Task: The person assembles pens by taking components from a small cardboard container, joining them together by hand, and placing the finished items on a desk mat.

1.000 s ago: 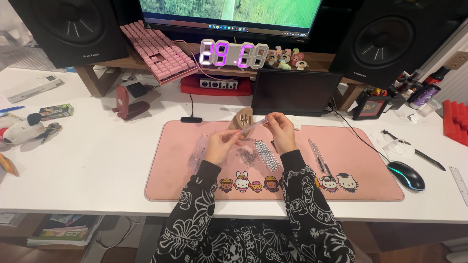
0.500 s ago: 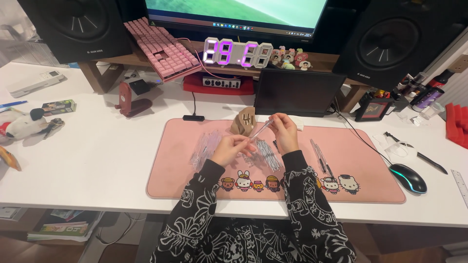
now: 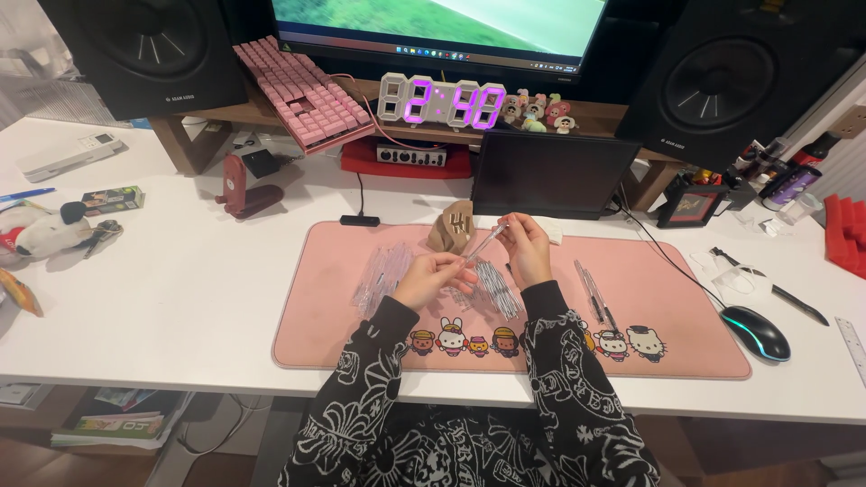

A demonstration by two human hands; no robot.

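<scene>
Raised higher, slim clear pen barrel (image 3: 483, 244), tilted

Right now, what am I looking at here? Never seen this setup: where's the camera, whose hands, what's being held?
No machine: a head-worn camera looks down at one person's own two bare hands. The left hand and right hand hold a thin clear tube between them, each pinching one end in its fingers, above a pink desk mat. On the mat lie piles of clear tubes, a small tan pouch and a few pens. Nearby: a computer mouse, a digital clock and a pink keyboard.
</scene>
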